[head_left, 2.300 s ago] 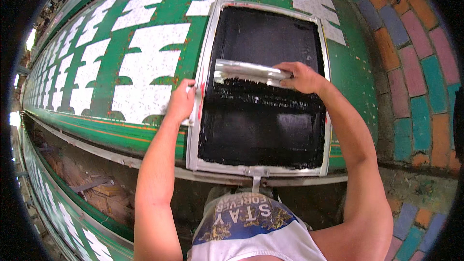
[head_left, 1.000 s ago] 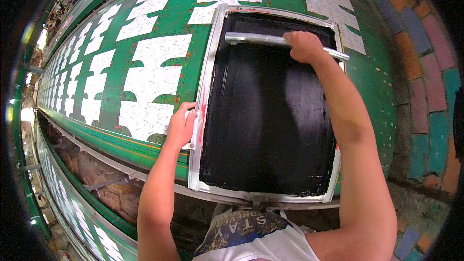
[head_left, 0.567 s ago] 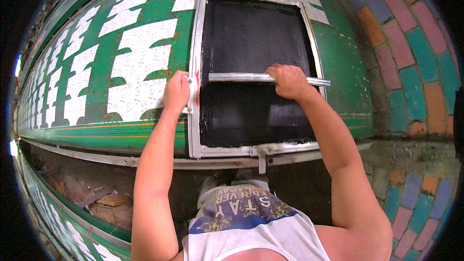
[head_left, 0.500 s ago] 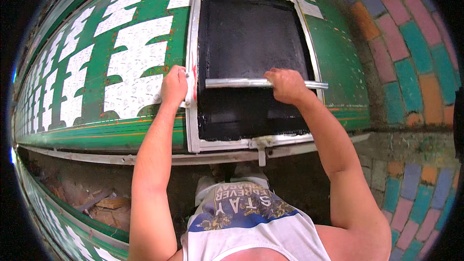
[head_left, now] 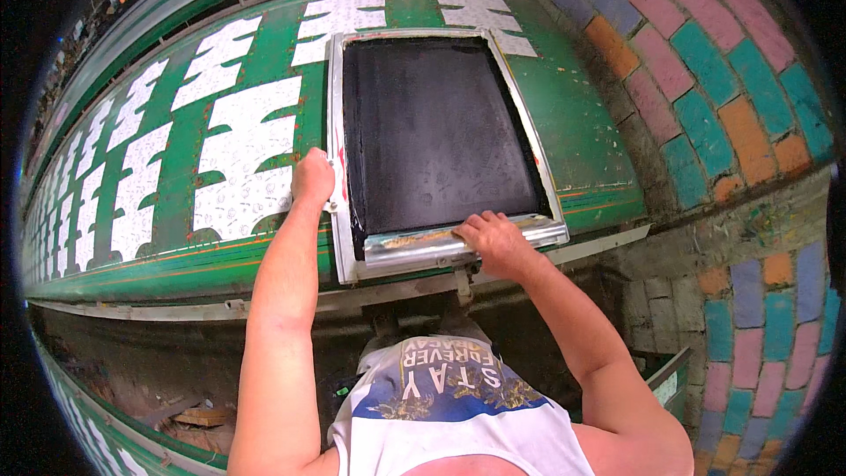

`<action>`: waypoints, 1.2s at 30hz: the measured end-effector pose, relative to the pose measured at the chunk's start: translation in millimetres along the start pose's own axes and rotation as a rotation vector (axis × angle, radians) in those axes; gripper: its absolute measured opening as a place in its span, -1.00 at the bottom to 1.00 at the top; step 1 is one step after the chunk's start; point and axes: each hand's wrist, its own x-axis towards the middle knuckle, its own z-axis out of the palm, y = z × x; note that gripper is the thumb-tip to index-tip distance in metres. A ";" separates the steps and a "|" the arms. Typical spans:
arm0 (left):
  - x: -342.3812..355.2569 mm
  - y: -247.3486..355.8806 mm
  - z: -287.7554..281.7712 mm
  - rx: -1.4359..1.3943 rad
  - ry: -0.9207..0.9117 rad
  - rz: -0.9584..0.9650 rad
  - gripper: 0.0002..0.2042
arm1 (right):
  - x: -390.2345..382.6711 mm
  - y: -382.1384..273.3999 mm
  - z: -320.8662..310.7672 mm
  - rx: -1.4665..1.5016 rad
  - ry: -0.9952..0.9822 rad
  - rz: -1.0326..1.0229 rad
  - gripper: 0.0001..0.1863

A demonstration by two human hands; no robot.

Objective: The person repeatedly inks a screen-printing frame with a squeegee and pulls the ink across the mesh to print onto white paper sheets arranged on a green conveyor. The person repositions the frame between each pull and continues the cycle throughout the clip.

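The right hand (head_left: 495, 244) is grasping a long silver metal squeegee (head_left: 412, 249) a little right of its middle, with the fingers laid over its far side. The left hand (head_left: 314, 178) is clenched at the small pale metal handle (head_left: 333, 204) on the left side of a rectangular silver metal frame (head_left: 337, 92). The squeegee has its long axis from left to right, the right end slightly farther, and it lies at the near end of the frame, across the black mesh panel (head_left: 432, 132). The frame itself is longer from near to far, and its far end looks narrower.

Under the frame there is a long green table (head_left: 608, 185), where white cut cloth pieces (head_left: 247, 154) with a small pattern lie flat in two rows to the left. A pale metal rail (head_left: 176, 310) follows the near edge. On the right, the floor has painted bricks (head_left: 692, 53) in pink, teal, orange and violet.

The squeegee is shiny, with a brownish stain on its upper face. The panel is dark and rather smooth, and the frame bears some red marks.
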 end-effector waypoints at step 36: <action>31.3 -8.8 0.7 -0.439 0.098 -0.217 -0.43 | -123.7 179.9 -8.0 1.325 0.576 1.060 -0.58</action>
